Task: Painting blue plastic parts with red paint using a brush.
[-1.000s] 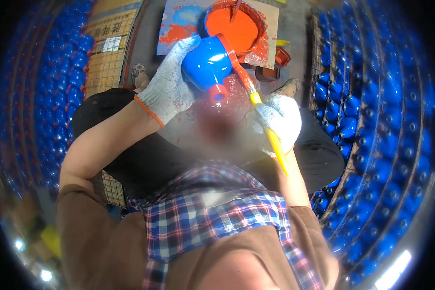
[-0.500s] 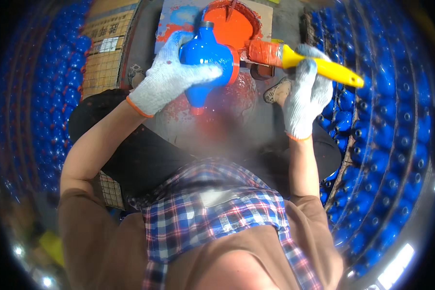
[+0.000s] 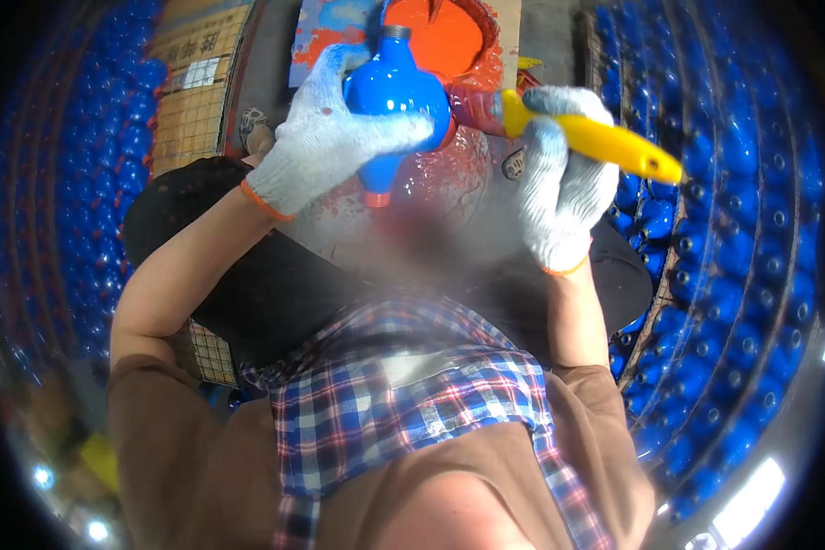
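My left hand (image 3: 316, 142), in a white knit glove with blue-stained fingertips, grips a glossy blue valve body (image 3: 396, 92). Its bare threaded neck points away from me, and a red-painted end points toward me. On its right side is a round opening with a red rim, now mostly covered by a paintbrush (image 3: 619, 147). My gloved right hand (image 3: 568, 179) is closed around the brush's yellow handle. The red-coated bristles touch or nearly touch that rim. Beyond the valve body stands a round container (image 3: 492, 41) of orange-red paint, with a stick in it.
Under the container lies a paint-smeared board (image 3: 312, 46). Red splashes mark the surface (image 3: 458, 179) between my legs. Many blue parts are stacked in rows at left (image 3: 101, 183) and right (image 3: 706, 302). A cardboard-backed wire-mesh panel (image 3: 197, 92) stands at upper left.
The brush has moved left and slightly toward me, its bristles now over the valve body's right rim. The valve body has turned slightly, showing less of that red rim.
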`<state>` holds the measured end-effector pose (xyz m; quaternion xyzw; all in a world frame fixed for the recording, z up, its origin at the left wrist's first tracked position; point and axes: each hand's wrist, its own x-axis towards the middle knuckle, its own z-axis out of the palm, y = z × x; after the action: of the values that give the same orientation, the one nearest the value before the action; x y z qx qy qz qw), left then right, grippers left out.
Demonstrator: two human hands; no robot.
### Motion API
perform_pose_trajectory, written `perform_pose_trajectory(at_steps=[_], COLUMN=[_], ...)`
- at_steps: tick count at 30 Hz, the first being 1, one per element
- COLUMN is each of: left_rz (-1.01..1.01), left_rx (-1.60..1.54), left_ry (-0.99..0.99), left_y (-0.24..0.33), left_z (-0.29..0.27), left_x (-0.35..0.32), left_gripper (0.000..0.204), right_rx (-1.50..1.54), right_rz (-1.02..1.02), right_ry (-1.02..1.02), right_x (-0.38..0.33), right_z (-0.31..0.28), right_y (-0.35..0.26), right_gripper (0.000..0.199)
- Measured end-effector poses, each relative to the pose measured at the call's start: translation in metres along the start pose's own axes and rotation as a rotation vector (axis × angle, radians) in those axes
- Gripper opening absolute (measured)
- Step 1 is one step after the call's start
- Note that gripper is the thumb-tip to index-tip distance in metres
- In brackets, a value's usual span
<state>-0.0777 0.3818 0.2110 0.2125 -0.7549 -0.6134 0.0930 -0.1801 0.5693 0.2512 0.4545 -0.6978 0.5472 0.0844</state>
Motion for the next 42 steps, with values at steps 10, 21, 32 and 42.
perform_pose_trajectory(at_steps=[10, 21, 32, 42], left_rz=[-0.348, -0.594, -0.16, 0.518], left_rx=[-1.09, -1.303, -0.109, 1.074], left_ry=[-0.032, -0.251, -0.437, -0.272], left_y=[-0.008, -0.012, 0.005, -0.002], left_z=[0.008, -0.009, -0.007, 0.022], left_x=[0.011, 0.015, 0.004, -0.013], left_gripper=[0.04, 0.059, 0.06, 0.065], right_rx=[-0.275, -0.406, -0.42, -0.309], right_rz=[-0.255, -0.551, -0.001, -0.007], right_ry=[-0.156, -0.309, 0.048, -0.391], right_x=[-0.031, -0.028, 0.018, 0.011], right_z=[0.008, -0.013, -0.028, 0.013], right_y=[-0.003, 0.019, 0.039, 0.122], right_gripper=[0.029, 0.031, 0.028, 0.024])
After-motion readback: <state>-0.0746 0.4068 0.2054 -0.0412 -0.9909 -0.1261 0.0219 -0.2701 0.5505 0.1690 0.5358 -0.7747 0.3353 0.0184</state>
